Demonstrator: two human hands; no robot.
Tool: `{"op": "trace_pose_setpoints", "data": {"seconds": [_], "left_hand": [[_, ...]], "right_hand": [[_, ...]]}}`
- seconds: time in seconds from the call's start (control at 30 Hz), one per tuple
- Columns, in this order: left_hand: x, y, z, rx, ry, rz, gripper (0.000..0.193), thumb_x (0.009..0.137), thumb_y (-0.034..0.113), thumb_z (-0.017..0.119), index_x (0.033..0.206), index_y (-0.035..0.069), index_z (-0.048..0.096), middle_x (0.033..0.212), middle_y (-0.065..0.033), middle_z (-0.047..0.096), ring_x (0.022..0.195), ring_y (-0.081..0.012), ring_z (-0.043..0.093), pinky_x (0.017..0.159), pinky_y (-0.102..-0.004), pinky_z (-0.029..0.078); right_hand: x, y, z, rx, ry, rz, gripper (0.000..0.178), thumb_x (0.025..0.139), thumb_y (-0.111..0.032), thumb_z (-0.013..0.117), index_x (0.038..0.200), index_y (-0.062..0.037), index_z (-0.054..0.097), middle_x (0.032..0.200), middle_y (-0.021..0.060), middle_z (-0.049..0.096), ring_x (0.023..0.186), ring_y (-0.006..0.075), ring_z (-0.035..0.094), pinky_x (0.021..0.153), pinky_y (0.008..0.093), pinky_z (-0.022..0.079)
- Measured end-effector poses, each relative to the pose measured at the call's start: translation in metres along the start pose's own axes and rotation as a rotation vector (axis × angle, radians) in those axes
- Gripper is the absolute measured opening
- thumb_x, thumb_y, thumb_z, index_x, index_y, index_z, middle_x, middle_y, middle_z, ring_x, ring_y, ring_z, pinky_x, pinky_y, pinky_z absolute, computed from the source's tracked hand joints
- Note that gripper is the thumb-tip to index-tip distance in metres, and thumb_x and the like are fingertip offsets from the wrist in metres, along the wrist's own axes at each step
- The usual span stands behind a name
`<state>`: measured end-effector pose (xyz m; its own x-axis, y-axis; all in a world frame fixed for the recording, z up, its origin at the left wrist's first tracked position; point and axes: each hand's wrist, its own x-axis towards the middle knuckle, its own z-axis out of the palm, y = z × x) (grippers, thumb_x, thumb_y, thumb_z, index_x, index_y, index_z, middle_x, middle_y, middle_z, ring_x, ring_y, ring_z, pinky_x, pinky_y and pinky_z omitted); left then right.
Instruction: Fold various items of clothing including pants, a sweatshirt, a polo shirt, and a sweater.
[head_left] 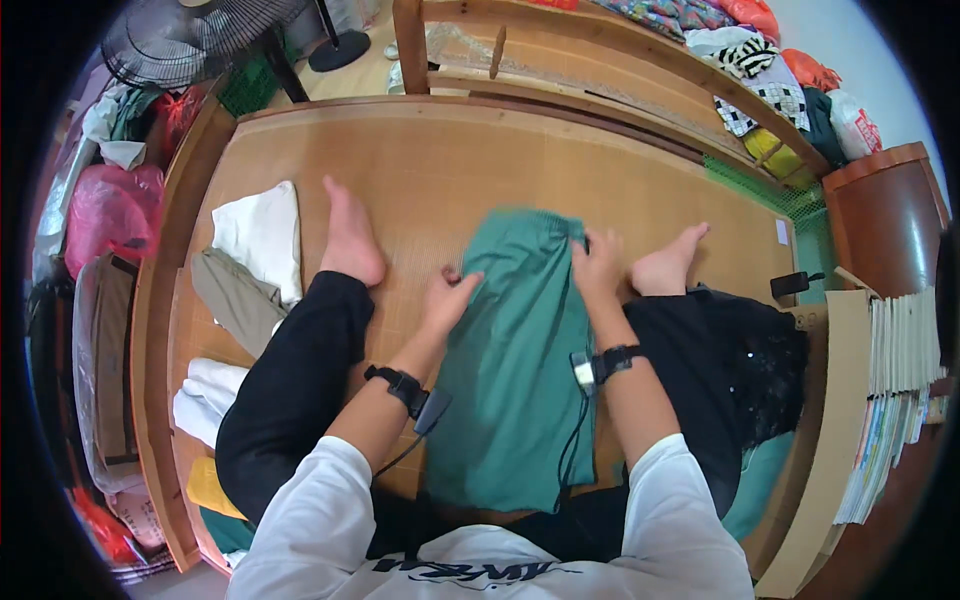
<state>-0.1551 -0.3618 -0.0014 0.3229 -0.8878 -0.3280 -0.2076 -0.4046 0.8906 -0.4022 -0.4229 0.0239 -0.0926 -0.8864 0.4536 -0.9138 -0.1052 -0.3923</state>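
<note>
A pair of green trousers (510,360) with a gathered elastic waistband lies folded lengthwise between my legs, waistband at the far end. Beside its upper left edge is my left hand (450,295), fingers loosely bent and apart, the thumb pointing at the cloth. My right hand (598,262) is at the waistband's right corner, its thumb against the edge and its fingers spread, slightly blurred. Neither hand visibly clasps the cloth. Black straps with small devices and cables circle both wrists.
White clothing (260,230) and an olive-grey garment (237,295) lie left of my leg. More white cloth (208,395) and a yellow piece (215,488) sit nearer. A cardboard box (835,420) and stacked books (885,400) stand right, near a black charger (793,285). A wooden rail (600,95) bounds the far side.
</note>
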Motion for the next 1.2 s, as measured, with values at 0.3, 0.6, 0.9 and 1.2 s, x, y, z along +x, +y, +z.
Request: {"op": "trace_pose_setpoints", "data": {"seconds": [0.3,0.6,0.9,1.2], "left_hand": [[0.021,0.068,0.012,-0.325,-0.502,-0.495,0.063,0.075,0.040,0.066,0.121,0.000,0.049,0.114,-0.0156,0.056,0.104,-0.0256,0.054,0.090,-0.0357,0.043],[-0.021,0.176,-0.044,-0.448,-0.531,0.338,0.049,0.080,0.018,0.066,0.122,0.002,0.047,0.111,-0.0075,0.057,0.100,-0.0176,0.055,0.087,-0.0301,0.044],[-0.151,0.283,-0.137,-0.364,-0.548,0.923,0.053,0.076,0.013,0.069,0.121,0.003,0.045,0.111,-0.0054,0.056,0.102,-0.0134,0.052,0.088,-0.0292,0.042],[-0.199,0.118,-0.155,0.555,-0.781,1.035,0.041,0.063,0.008,0.066,0.098,0.002,0.045,0.092,-0.0195,0.048,0.087,-0.0391,0.047,0.073,-0.0425,0.039]], "right_hand": [[0.017,-0.003,-0.005,0.643,-0.767,0.662,0.038,0.064,-0.022,0.071,0.093,0.0021,0.064,0.088,0.0127,0.065,0.080,0.0210,0.062,0.069,0.0329,0.050],[0.064,-0.065,-0.112,1.129,-0.315,0.192,0.028,0.073,-0.004,0.064,0.101,-0.0025,0.060,0.093,0.0046,0.063,0.084,0.0156,0.059,0.078,0.0289,0.046],[0.053,-0.145,-0.277,0.964,0.067,-0.217,0.032,0.074,-0.005,0.065,0.105,-0.0039,0.057,0.096,0.0016,0.061,0.090,0.0122,0.056,0.081,0.0259,0.043],[-0.106,-0.102,-0.244,0.649,-0.835,-0.499,0.044,0.067,-0.010,0.068,0.107,-0.0014,0.053,0.101,0.0182,0.057,0.096,0.0351,0.054,0.083,0.0394,0.043]]}}
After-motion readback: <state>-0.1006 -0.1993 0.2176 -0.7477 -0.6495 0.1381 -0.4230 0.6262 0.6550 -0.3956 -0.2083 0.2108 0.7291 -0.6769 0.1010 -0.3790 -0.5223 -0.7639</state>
